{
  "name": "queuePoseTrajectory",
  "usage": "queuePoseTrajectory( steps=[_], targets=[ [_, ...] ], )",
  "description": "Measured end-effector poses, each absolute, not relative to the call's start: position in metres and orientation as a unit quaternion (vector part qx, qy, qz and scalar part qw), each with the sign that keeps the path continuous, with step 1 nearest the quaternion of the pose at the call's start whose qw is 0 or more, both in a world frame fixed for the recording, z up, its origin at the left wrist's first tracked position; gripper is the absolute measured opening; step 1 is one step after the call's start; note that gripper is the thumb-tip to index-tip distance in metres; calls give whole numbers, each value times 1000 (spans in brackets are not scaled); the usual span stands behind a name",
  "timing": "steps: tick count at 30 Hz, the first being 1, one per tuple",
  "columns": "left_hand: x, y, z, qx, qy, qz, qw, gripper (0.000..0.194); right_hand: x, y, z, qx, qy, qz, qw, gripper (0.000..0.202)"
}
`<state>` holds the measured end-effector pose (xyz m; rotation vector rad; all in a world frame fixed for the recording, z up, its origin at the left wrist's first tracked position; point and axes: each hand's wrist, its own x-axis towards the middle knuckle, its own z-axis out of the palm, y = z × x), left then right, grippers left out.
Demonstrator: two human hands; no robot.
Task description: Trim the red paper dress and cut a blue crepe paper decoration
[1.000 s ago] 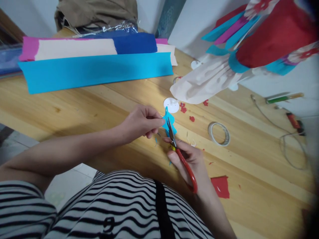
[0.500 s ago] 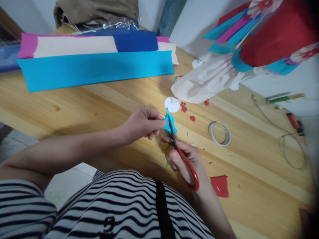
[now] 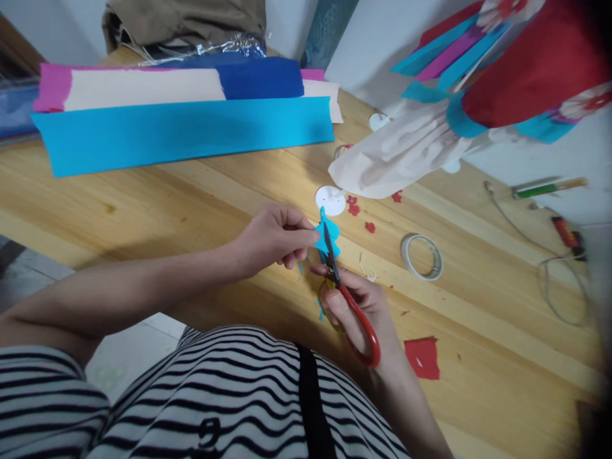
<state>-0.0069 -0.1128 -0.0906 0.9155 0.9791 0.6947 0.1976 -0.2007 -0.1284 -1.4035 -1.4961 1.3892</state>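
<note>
Between thumb and fingertips, my left hand (image 3: 277, 237) pinches a small blue piece of paper (image 3: 331, 227) with a wavy cut edge. A pair of scissors (image 3: 359, 324) with red and yellow handles is in my right hand (image 3: 351, 299), thumb through the red loop. The dark blades lie across the blue piece, close to my left fingertips. Just beyond it, a white round disc (image 3: 329, 199) rests on the wooden table, beside several small red cut-outs (image 3: 353, 208).
Folded blue crepe paper (image 3: 186, 132) lies along the back left. At the right are a tape roll (image 3: 421, 257), a red scrap (image 3: 422, 357) and a grey cable (image 3: 549, 305). A red, white and blue paper craft (image 3: 521, 83) leans in from the upper right.
The scissor blades have closed somewhat against the blue piece, and its outline shows a little more. My left hand stays almost in place.
</note>
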Motion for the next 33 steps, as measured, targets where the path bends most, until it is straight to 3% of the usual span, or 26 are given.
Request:
queuePoseTrajectory(
  steps=[33],
  targets=[
    [-5,-114,-88,408,460,294,732,44,189,-195,-119,-556,-561,517,329,48]
  ],
)
